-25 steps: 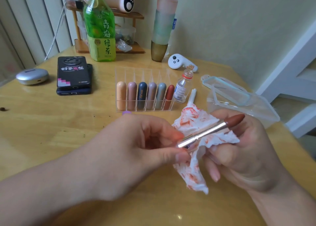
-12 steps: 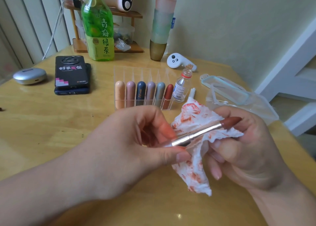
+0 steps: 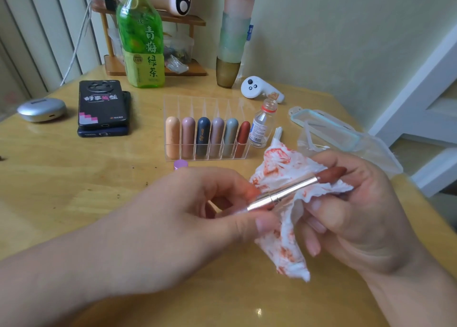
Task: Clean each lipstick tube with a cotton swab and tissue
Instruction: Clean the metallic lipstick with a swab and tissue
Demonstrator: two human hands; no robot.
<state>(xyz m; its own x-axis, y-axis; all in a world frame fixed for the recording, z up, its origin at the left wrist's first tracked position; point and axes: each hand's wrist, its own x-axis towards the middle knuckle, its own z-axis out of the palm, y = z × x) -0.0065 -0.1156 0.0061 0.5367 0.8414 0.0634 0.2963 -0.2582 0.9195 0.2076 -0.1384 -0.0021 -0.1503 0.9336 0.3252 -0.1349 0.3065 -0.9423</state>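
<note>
My left hand (image 3: 188, 228) pinches the base of an uncapped silver lipstick tube (image 3: 284, 193) between thumb and fingers; its brown-red bullet (image 3: 331, 174) points up and right. My right hand (image 3: 358, 210) holds a white tissue (image 3: 282, 240) smeared with red, cupped under and behind the tube. A clear acrylic organiser (image 3: 210, 129) behind holds several capped lipsticks in a row. A purple cap (image 3: 180, 164) lies in front of it.
A small clear bottle (image 3: 261, 124) and a bundle of cotton swabs (image 3: 277, 134) stand right of the organiser. A clear plastic box with a lid (image 3: 333, 134) sits at right. Two stacked phones (image 3: 102, 109), a green tea bottle (image 3: 142, 42), a white controller (image 3: 257, 89) and a silver case (image 3: 40, 109) lie farther back.
The lipstick tube has slid slightly through the tissue and turned between my left fingers. Both hands stay close together over the table.
</note>
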